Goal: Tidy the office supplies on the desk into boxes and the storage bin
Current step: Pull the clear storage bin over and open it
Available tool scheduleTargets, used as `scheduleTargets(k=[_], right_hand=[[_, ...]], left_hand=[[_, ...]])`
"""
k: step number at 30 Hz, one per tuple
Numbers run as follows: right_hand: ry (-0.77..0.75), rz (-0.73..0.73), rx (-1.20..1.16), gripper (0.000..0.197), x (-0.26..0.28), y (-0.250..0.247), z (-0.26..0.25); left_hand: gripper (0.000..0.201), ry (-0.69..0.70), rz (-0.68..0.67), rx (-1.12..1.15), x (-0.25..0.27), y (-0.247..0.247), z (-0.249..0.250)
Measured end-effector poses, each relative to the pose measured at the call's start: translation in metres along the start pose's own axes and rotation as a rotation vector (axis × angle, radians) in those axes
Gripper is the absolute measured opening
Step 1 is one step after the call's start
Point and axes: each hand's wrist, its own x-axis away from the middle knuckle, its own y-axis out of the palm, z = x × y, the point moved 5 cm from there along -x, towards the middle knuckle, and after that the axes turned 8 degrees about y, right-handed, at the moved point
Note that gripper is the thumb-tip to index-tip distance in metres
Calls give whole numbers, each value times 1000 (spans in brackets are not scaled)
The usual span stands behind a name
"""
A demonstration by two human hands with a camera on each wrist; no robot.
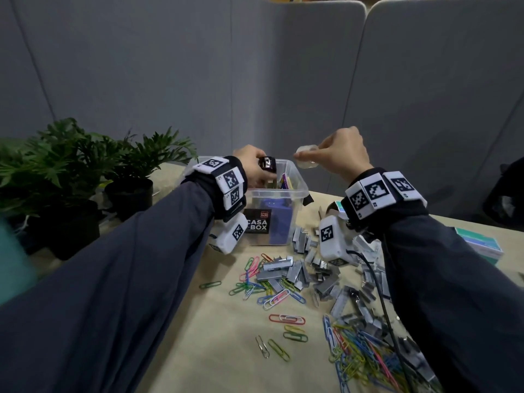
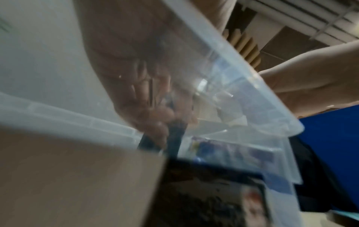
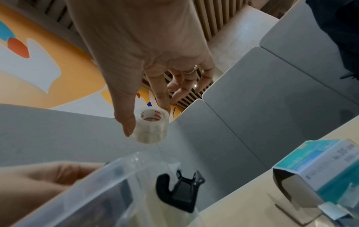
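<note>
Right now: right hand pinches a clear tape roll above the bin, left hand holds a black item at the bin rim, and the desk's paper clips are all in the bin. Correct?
Not quite. The head view shows paper clips loose on the desk, outside the storage bin. The rest stands: right hand pinches the tape roll, left hand holds the black item at the rim.

the storage bin [image 1: 295, 191] is clear, glossy plastic with a black plastic latch [image 3: 180, 193]; the tape roll [image 3: 150, 127] is shiny, see-through film; the staples [image 1: 300, 272] are dull grey metal; the paper clips [image 1: 360, 355] have smooth coloured coatings; the worktop [image 1: 215, 336] is matt, pale wood-look; the small box [image 3: 318, 165] is printed card; the sleeves [image 1: 113, 279] are dark matt cloth
</note>
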Motion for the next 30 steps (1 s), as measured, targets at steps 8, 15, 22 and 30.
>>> scheduleTargets(k=[8,15,22,30], right_hand=[[-40,36,33,52,-3,2,5],[-58,27,55,56,-10,5,16],[-38,0,63,54,-3,12,21],[-49,-60,54,52,0,17,15]], left_hand=[[61,-143,-55,-123,-24,-25,-3],[48,-312,-203,66,-33,-8,-25],[31,-246,-423,-94,-21,6,-21],[49,-125,-516,-492,-17,22,-8]])
